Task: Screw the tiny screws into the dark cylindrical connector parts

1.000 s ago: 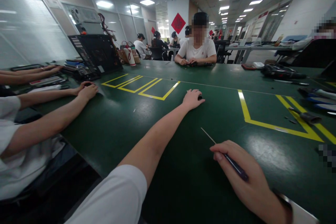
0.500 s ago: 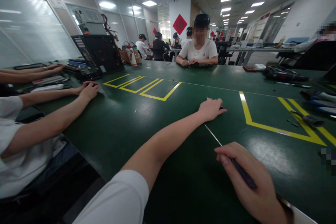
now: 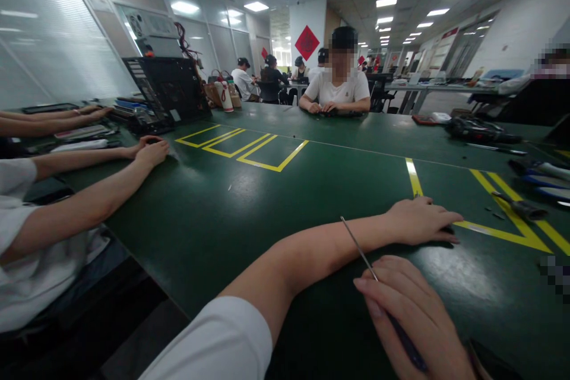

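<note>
In my right hand (image 3: 414, 314) I grip a screwdriver (image 3: 356, 243) by its dark purple handle, its thin metal shaft pointing up and to the left, clear of other things. The shaft passes in front of my left forearm. My left hand (image 3: 421, 221) is palm down low over the green table (image 3: 249, 214), beside the near left corner of a yellow tape outline (image 3: 481, 229). Its fingers point right and curl over something small and dark, mostly hidden beneath them; I cannot make out what it is.
A dark cylindrical tool (image 3: 525, 208) and small dark bits lie by the right tape lines. Blue-handled tools (image 3: 545, 177) and a black bundle (image 3: 481, 129) lie beyond. A black computer case (image 3: 164, 89) stands far left. Co-workers sit opposite (image 3: 336, 86) and to my left (image 3: 102, 190).
My left hand has moved right and nearer, from the open middle of the table to the tape corner. My right hand has shifted slightly down with the screwdriver, its tip now over my left forearm.
</note>
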A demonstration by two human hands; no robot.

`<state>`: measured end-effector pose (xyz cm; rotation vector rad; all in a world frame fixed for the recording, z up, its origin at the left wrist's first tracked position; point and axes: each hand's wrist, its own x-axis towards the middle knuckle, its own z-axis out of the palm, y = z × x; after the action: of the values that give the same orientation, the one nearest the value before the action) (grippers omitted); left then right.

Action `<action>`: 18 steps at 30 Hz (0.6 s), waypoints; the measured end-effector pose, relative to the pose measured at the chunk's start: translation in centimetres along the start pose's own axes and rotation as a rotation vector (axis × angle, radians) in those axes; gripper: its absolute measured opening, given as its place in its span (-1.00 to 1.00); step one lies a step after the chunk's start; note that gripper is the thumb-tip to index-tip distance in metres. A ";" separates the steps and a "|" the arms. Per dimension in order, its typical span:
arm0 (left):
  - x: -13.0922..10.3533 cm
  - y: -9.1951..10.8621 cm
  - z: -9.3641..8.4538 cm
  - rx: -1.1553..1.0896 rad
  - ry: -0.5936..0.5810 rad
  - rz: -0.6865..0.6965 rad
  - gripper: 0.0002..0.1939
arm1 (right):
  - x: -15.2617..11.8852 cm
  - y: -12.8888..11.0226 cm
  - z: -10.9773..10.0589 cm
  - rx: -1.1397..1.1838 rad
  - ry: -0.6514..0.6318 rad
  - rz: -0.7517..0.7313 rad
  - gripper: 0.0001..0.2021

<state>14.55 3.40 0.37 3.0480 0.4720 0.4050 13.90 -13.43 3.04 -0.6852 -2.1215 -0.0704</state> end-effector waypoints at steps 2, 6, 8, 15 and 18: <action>0.3 -0.7 0.1 0.010 -0.003 -0.092 -0.58 | -0.1 0.1 0.0 0.003 -0.008 0.013 -0.72; 1.0 -2.7 0.2 0.037 0.071 -0.301 -0.57 | -0.3 0.1 0.0 0.008 -0.028 0.021 -0.73; 1.4 -3.5 0.2 0.038 0.093 -0.368 -0.55 | -0.2 0.1 0.0 -0.005 -0.027 0.009 -0.73; 1.8 -4.3 0.4 0.022 0.127 -0.407 -0.51 | -0.9 0.2 0.2 0.000 -0.043 0.021 -0.69; 1.6 -4.3 0.3 0.002 0.164 -0.368 -0.51 | -1.1 0.3 0.4 0.026 -0.038 0.042 -0.68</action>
<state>14.87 7.96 0.16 2.8489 1.0169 0.6312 14.25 -13.59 1.88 -0.7206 -2.1401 -0.0067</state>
